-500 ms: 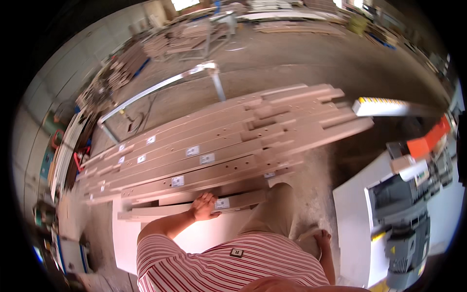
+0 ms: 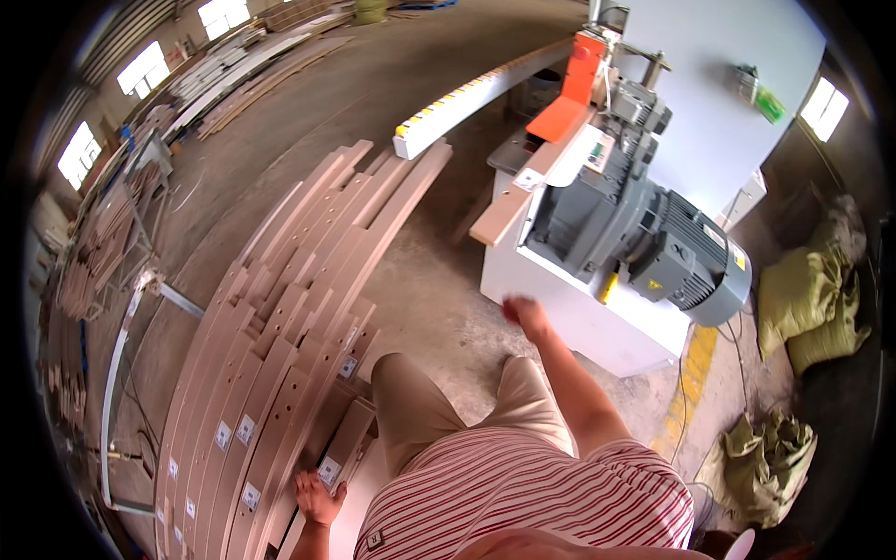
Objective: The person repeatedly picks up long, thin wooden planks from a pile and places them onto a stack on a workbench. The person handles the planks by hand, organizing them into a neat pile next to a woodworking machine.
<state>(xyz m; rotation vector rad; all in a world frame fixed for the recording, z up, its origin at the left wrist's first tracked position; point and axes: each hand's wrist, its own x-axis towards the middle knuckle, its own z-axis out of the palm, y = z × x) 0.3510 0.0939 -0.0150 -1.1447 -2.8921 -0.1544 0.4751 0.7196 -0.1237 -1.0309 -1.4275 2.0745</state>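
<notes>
My left hand (image 2: pixel 317 497) rests on the near end of a short wooden board (image 2: pixel 343 446) with a white label, at the edge of a long stack of brown drilled boards (image 2: pixel 280 336). Its fingers lie on top of the board; a grip is not clear. My right hand (image 2: pixel 525 315) is raised in the air in front of a white machine base (image 2: pixel 579 313), blurred, with nothing visibly in it. A plank (image 2: pixel 509 207) lies on the machine's table beside the grey motor (image 2: pixel 672 252).
A white and yellow roller rail (image 2: pixel 467 103) extends from the machine. An orange guard (image 2: pixel 571 89) sits on top. Green sacks (image 2: pixel 807 299) lie at the right. A metal frame (image 2: pixel 131 327) stands left of the stack, with more timber piles (image 2: pixel 103 233) beyond.
The view has swung right, toward the machine. My right hand rose from beside my hip to in front of the machine base. My left hand stays on the labelled board.
</notes>
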